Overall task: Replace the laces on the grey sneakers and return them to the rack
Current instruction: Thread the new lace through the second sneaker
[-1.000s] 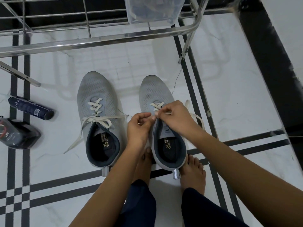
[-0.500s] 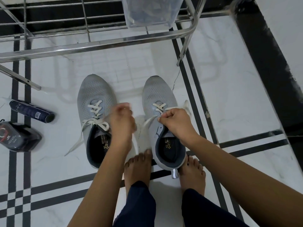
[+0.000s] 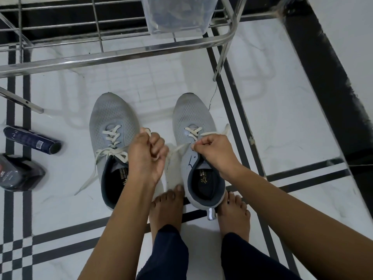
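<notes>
Pulled leftward since a second ago, the left hand (image 3: pixel 147 156) grips one lace (image 3: pixel 193 131) end, apart from the right hand (image 3: pixel 214 152) pinching the lace at the right sneaker (image 3: pixel 191 114). It and the left sneaker (image 3: pixel 113 116) stand on the tiled floor (image 3: pixel 282 118) by the rack (image 3: pixel 121 55).

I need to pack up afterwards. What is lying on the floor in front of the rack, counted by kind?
sneakers: 2
laces: 2, one in each sneaker
dark containers: 2
Total: 6
</notes>
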The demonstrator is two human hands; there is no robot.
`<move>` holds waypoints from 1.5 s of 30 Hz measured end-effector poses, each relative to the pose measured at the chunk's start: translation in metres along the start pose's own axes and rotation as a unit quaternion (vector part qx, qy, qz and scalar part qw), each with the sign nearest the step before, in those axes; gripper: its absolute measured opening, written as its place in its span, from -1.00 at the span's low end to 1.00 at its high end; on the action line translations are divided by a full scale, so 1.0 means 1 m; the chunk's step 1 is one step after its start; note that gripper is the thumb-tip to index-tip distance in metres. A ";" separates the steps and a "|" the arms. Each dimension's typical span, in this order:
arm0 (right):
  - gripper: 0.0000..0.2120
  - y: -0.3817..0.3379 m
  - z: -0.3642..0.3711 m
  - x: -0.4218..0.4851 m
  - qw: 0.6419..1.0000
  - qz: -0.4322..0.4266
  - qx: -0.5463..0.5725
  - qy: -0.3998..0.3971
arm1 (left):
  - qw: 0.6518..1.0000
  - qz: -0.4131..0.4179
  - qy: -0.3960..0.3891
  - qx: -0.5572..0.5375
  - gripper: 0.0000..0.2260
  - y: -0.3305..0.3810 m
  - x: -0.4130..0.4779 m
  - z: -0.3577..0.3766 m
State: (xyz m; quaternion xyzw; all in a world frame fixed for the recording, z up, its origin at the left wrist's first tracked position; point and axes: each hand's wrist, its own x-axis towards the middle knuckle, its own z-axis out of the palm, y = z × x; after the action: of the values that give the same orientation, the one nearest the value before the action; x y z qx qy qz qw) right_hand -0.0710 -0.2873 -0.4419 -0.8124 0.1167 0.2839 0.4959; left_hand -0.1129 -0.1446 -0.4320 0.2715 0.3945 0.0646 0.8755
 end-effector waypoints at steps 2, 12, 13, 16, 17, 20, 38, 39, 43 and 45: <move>-0.80 -0.001 0.000 -0.001 1.000 -0.010 -0.004 0.002 | 0.933 0.087 -0.012 0.348 -0.89 -0.004 0.004 0.001; -0.83 0.003 0.001 0.001 1.000 -0.002 0.009 0.007 | 0.968 0.071 -0.106 0.214 -0.78 -0.014 0.007 0.000; -0.82 0.004 0.001 0.001 1.000 0.003 0.011 0.007 | 0.992 0.027 -0.097 0.077 -0.76 -0.009 0.006 0.001; -0.82 0.003 0.002 0.001 1.000 0.013 0.029 0.003 | 0.999 -0.005 -0.026 -0.038 -0.69 0.005 0.006 0.003; -0.83 0.003 0.002 0.001 0.999 0.014 0.033 0.003 | 0.999 -0.003 -0.008 -0.034 -0.68 0.006 0.006 0.003; -0.82 0.004 0.002 0.002 0.999 0.017 0.028 0.000 | 0.999 -0.005 0.019 -0.032 -0.66 0.006 0.005 0.004; -0.91 -0.043 -0.050 0.014 0.976 0.008 -0.157 -0.148 | 0.782 0.150 -0.092 0.598 -0.90 -0.022 -0.002 0.013; -0.92 -0.050 -0.052 0.011 0.984 0.037 -0.073 -0.161 | 0.813 0.096 -0.104 0.565 -0.89 -0.022 -0.004 0.018; -0.88 -0.061 -0.055 0.007 0.975 0.088 0.043 -0.199 | 0.885 -0.027 -0.168 0.433 -0.96 -0.023 -0.017 0.032; -0.90 -0.060 -0.054 0.008 0.971 0.100 0.075 -0.203 | 0.900 -0.061 -0.175 0.395 -0.95 -0.023 -0.021 0.035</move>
State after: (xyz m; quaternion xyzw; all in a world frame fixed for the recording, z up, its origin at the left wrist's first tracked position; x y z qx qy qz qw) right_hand -0.0176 -0.3049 -0.3834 -0.6824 0.1152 0.4817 0.5376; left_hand -0.1045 -0.1857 -0.4116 0.5769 0.2444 -0.1987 0.7536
